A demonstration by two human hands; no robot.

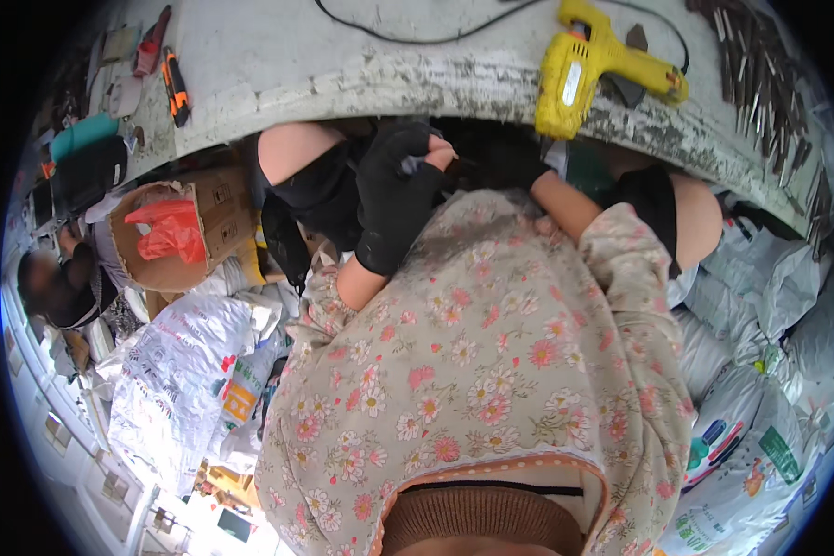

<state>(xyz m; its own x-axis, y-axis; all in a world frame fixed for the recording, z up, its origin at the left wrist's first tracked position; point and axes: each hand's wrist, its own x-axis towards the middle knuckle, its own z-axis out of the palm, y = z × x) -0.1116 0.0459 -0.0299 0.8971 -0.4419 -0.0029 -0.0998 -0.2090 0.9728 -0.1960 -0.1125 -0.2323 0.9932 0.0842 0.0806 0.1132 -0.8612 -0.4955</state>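
My left hand (400,190) wears a black fingerless glove and is raised over my lap, just below the table edge. Its bare fingertips are pressed together; what they hold, if anything, I cannot make out. My right hand (517,169), also in a black glove, reaches into the dark space under the table edge, where its fingers are hidden. Above it, on the tabletop, lies a yellow glue gun (579,74) with a dark cable. A floral apron (463,343) with sleeves covers my front and lap.
The worn white table (343,79) curves across the far side. An orange-black utility knife (175,88) lies at left, a pile of thin dark strips (760,83) at right. A cardboard box (227,222) with a red bag and stuffed plastic sacks flank me. Another person (74,278) is far left.
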